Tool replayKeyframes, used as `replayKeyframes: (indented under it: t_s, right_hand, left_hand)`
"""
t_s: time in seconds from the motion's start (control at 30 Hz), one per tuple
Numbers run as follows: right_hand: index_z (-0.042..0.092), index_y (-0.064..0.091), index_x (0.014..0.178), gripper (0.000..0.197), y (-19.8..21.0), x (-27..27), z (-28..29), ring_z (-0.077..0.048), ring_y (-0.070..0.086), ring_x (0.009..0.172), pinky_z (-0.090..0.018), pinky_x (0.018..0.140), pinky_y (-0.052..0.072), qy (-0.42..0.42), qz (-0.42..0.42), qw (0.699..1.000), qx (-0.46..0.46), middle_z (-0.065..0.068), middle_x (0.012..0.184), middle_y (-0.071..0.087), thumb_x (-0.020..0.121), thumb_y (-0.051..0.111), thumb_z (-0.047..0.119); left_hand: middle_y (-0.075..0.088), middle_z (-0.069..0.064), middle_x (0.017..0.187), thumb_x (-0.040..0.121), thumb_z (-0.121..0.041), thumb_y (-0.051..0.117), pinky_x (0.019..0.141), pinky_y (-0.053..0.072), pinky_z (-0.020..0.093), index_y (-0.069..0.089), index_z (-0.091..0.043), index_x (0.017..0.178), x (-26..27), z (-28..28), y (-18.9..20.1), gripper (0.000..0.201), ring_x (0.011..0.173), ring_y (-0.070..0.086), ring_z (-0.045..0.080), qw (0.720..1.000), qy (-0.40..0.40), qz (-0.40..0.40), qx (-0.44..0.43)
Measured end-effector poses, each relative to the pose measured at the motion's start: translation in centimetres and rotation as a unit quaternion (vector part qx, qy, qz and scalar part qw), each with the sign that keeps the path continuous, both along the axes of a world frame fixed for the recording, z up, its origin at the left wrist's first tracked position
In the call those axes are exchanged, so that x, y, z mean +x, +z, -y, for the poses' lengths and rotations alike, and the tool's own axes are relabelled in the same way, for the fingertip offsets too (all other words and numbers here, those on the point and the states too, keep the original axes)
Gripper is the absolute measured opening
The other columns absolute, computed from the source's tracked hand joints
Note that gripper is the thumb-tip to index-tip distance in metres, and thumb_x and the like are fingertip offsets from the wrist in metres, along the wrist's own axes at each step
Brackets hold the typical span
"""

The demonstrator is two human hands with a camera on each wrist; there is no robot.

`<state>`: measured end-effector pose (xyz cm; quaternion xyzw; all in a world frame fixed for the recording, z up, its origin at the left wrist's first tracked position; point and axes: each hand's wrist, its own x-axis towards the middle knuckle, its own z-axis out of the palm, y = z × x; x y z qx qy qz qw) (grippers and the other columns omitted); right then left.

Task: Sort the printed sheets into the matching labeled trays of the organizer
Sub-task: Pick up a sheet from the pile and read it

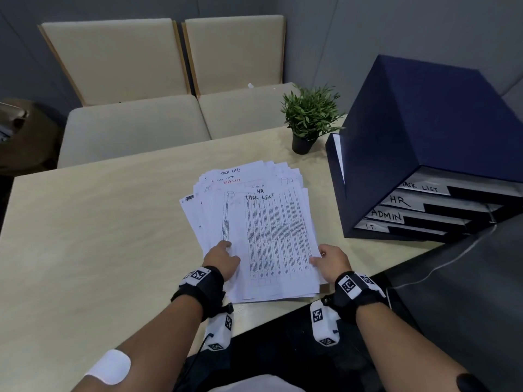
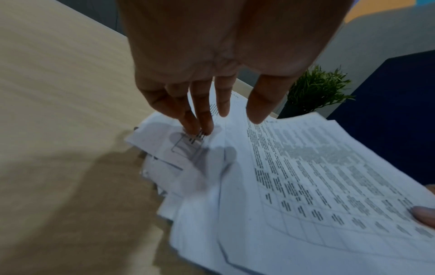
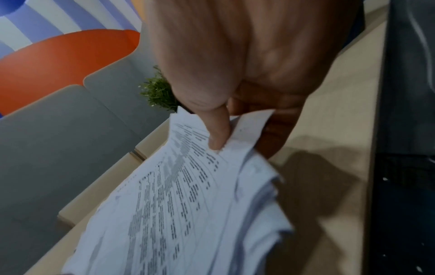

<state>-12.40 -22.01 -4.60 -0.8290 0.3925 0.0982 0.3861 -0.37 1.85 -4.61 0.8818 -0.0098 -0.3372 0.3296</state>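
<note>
A loose pile of printed sheets [image 1: 254,222] lies fanned on the beige table [image 1: 99,222]. Its top sheet [image 1: 277,236] carries a table of text and the handwritten words "HR" and "TASK LIST". My left hand [image 1: 223,258] rests on the pile's left side, its straight fingers [image 2: 202,119] touching the paper. My right hand [image 1: 331,260] pinches the top sheet's right edge [image 3: 235,141] between thumb [image 3: 220,134] and fingers, lifting that edge a little. The dark blue organizer [image 1: 430,148] stands at the right, its trays labeled TASK LIST [image 1: 421,187], HR [image 1: 399,200], ADMIN [image 1: 387,215] and I.T. [image 1: 370,226].
A small potted plant [image 1: 308,120] stands behind the pile, left of the organizer. Two beige chairs [image 1: 169,80] face the table's far edge. A dark surface with a thin cable [image 1: 452,264] borders the table at the right.
</note>
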Motion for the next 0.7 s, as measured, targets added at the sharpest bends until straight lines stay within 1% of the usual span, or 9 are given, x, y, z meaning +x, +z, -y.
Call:
replayKeyframes:
  t_s: [0.07, 0.13, 0.23, 0.33, 0.4, 0.47, 0.57, 0.6, 0.7]
  right_hand:
    - [0.005, 0.069, 0.097, 0.013, -0.2, -0.6, 0.7, -0.028, 0.065, 0.089, -0.031, 0.079, 0.050, -0.009, 0.034, 0.997, 0.062, -0.007, 0.095, 0.071, 0.088, 0.063, 0.013]
    - [0.016, 0.073, 0.098, 0.015, -0.4, -1.6, 1.3, -0.023, 0.069, 0.094, -0.039, 0.091, 0.053, -0.024, 0.048, 0.991, 0.120, 0.000, 0.097, 0.074, 0.089, 0.062, 0.015]
    - [0.022, 0.076, 0.089, 0.014, -0.8, -2.7, 2.0, -0.022, 0.070, 0.094, -0.042, 0.092, 0.053, -0.031, 0.041, 0.988, 0.148, 0.003, 0.092, 0.076, 0.088, 0.063, 0.016]
    - [0.009, 0.075, 0.087, 0.012, -0.9, -2.8, 2.0, -0.024, 0.068, 0.085, -0.036, 0.084, 0.052, -0.045, 0.054, 0.990, 0.120, -0.011, 0.091, 0.074, 0.088, 0.064, 0.014]
    - [0.003, 0.072, 0.086, 0.013, -0.8, -2.7, 2.0, -0.023, 0.063, 0.079, -0.034, 0.077, 0.051, -0.072, 0.068, 0.991, 0.088, -0.018, 0.093, 0.072, 0.089, 0.062, 0.011]
    - [0.009, 0.071, 0.085, 0.012, -0.8, -2.6, 2.2, -0.028, 0.067, 0.085, -0.039, 0.083, 0.053, -0.112, 0.087, 0.987, 0.075, -0.012, 0.090, 0.073, 0.090, 0.060, 0.010]
    - [0.021, 0.070, 0.084, 0.019, -0.4, -2.8, 2.7, -0.029, 0.069, 0.091, -0.047, 0.088, 0.055, -0.164, 0.119, 0.974, 0.098, -0.005, 0.092, 0.074, 0.091, 0.058, 0.008]
    - [0.022, 0.070, 0.086, 0.021, -0.2, -2.9, 2.8, -0.029, 0.069, 0.092, -0.047, 0.089, 0.055, -0.169, 0.123, 0.972, 0.110, -0.005, 0.093, 0.074, 0.092, 0.057, 0.007]
    - [0.020, 0.071, 0.084, 0.022, -0.2, -3.2, 2.8, -0.030, 0.070, 0.092, -0.048, 0.087, 0.055, -0.159, 0.119, 0.970, 0.143, -0.006, 0.093, 0.074, 0.092, 0.057, 0.005]
  left_hand:
    - [0.052, 0.015, 0.133, 0.091, -0.019, 0.055, 0.098, 0.040, 0.032, 0.034, -0.014, 0.143, 0.0, 0.0, 0.2, 0.057, 0.119, 0.051, 0.030, 0.999, 0.019, 0.002, -0.032]
    - [0.049, 0.015, 0.137, 0.093, -0.022, 0.055, 0.097, 0.039, 0.031, 0.027, -0.014, 0.147, 0.1, -0.1, 0.5, 0.061, 0.122, 0.050, 0.030, 0.996, 0.054, 0.004, -0.073]
    - [0.046, 0.014, 0.139, 0.094, -0.024, 0.057, 0.096, 0.039, 0.031, 0.024, -0.015, 0.148, 0.4, 0.1, 1.0, 0.064, 0.120, 0.051, 0.030, 0.988, 0.095, 0.008, -0.120]
    - [0.053, 0.014, 0.111, 0.091, -0.018, 0.060, 0.086, 0.045, 0.032, 0.036, -0.012, 0.139, 0.8, 0.2, 0.8, 0.054, 0.091, 0.055, 0.026, 0.983, 0.128, 0.027, -0.129]
    - [0.050, 0.010, 0.099, 0.089, -0.017, 0.064, 0.076, 0.042, 0.028, 0.042, -0.009, 0.131, 0.8, 0.2, 0.5, 0.048, 0.082, 0.052, 0.025, 0.981, 0.144, 0.038, -0.128]
    - [0.049, 0.010, 0.098, 0.089, -0.019, 0.065, 0.070, 0.041, 0.028, 0.046, -0.006, 0.126, 0.9, 0.0, 0.3, 0.044, 0.078, 0.053, 0.026, 0.980, 0.152, 0.041, -0.123]
    - [0.055, 0.017, 0.108, 0.090, -0.015, 0.062, 0.078, 0.046, 0.034, 0.048, -0.003, 0.124, 1.0, -0.4, 0.1, 0.039, 0.087, 0.059, 0.036, 0.979, 0.165, 0.030, -0.115]
    - [0.056, 0.018, 0.108, 0.090, -0.010, 0.060, 0.077, 0.046, 0.032, 0.049, -0.003, 0.123, 1.0, -0.5, 0.0, 0.036, 0.087, 0.059, 0.035, 0.981, 0.160, 0.032, -0.104]
    - [0.056, 0.009, 0.089, 0.089, 0.002, 0.051, 0.062, 0.037, 0.024, 0.050, -0.004, 0.124, 0.7, -0.5, 0.0, 0.036, 0.078, 0.052, 0.026, 0.982, 0.160, 0.051, -0.082]
